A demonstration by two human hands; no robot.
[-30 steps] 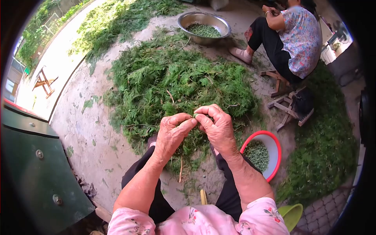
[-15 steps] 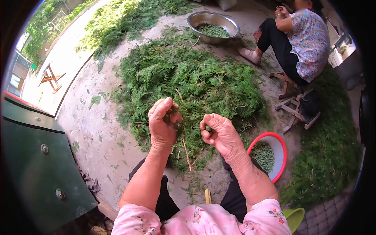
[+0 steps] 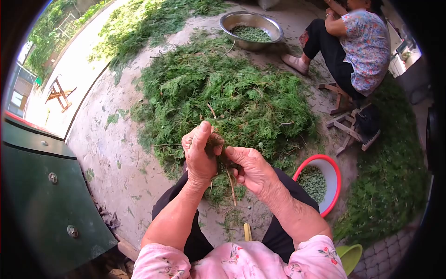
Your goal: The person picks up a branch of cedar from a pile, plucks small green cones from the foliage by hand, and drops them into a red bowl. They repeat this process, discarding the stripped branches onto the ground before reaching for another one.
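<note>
Over the near edge of a heap of cut evergreen branches (image 3: 223, 93), my left hand (image 3: 200, 151) is closed around an evergreen sprig (image 3: 214, 141), mostly hidden by the fingers. Close against it on the right, my right hand (image 3: 253, 169) has thumb and fingertips pinched together at the sprig. What lies inside those fingers is hidden. A thin bare brown stem (image 3: 232, 188) shows just below the hands. To the right of my right forearm stands a white bucket with a red rim (image 3: 338, 186), holding many small green berries (image 3: 312, 185).
A wide metal basin (image 3: 255, 45) with more green berries stands beyond the heap. At upper right a person (image 3: 364, 51) sits on a low wooden stool (image 3: 337, 95). Another wooden stool (image 3: 348, 128) carries a dark item. A green metal panel (image 3: 51, 186) is at left.
My right hand has moved left and slightly down to meet my left hand, closing the gap between them. The left hand has shifted slightly right. The seated person's hands have risen.
</note>
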